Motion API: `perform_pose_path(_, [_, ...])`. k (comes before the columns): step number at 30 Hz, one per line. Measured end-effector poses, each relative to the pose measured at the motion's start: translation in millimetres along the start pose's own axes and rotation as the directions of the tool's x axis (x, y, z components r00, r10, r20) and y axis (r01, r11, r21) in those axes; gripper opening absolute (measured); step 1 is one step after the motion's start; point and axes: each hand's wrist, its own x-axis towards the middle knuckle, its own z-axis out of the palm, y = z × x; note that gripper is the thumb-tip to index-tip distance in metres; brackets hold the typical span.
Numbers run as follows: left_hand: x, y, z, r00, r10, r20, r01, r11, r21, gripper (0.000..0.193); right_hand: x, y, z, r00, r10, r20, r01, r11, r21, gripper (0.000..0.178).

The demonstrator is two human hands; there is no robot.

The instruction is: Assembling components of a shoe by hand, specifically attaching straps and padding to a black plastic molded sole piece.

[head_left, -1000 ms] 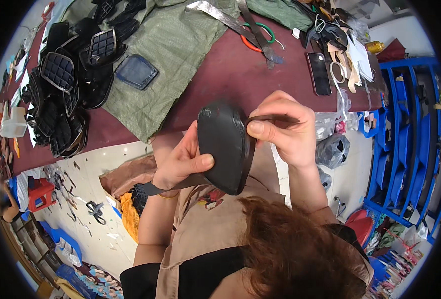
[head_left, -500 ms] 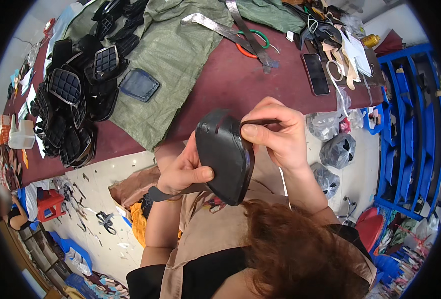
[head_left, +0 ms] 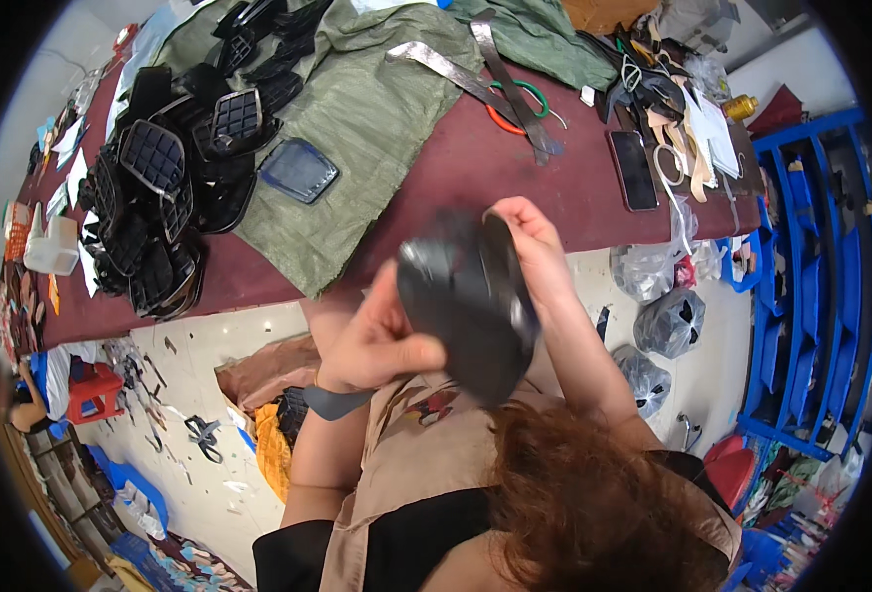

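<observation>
A black sandal sole (head_left: 461,316) is held up above my lap, near the table's front edge, and is smeared by motion. My left hand (head_left: 372,335) is closed on its left side, the thumb lying across the face. A dark strap end (head_left: 335,402) sticks out below that hand, by the wrist. At the sole's upper right, my right hand (head_left: 533,242) pinches a dark strap (head_left: 503,252) that runs down along the edge. Blur hides how this strap joins the sole.
Many black grid-patterned soles (head_left: 155,158) are piled at the table's left, beside a green cloth (head_left: 357,168) bearing a dark flat pad (head_left: 300,170). Farther back lie scissors (head_left: 520,107) and silvery strips. A phone (head_left: 633,170) rests at right, near blue shelving (head_left: 801,286).
The sole has swung slightly right and turned, now blurred. My right hand has moved up along it, and its fingers have shifted on the strap. The view has shifted slightly.
</observation>
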Motion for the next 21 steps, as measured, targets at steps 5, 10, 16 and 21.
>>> perform_pose_path(5, [16, 5, 11, 0.912, 0.369, -0.179, -0.19, 0.767, 0.614, 0.077, -32, -39, 51, 0.932, -0.179, 0.315, 0.147, 0.982, 0.123, 0.061])
perform_pose_path(10, [24, 29, 31, 0.887, 0.198, -0.416, -0.263, 0.959, -0.105, 0.09, -34, -53, 65, 0.954, -0.187, 0.234, 0.188, 0.982, 0.018, 0.06])
perform_pose_path(16, [9, -12, 16, 0.783, 0.6, -0.164, -0.283, 0.578, 0.765, 0.07, -31, -51, 67, 0.977, -0.138, 0.166, 0.138, 0.99, 0.012, 0.05])
perform_pose_path(21, [3, -1, 10, 0.694, 0.718, 0.047, -0.528, 0.464, 0.711, 0.035, -28, -42, 62, 0.991, -0.065, 0.114, 0.061, 0.997, 0.04, 0.047])
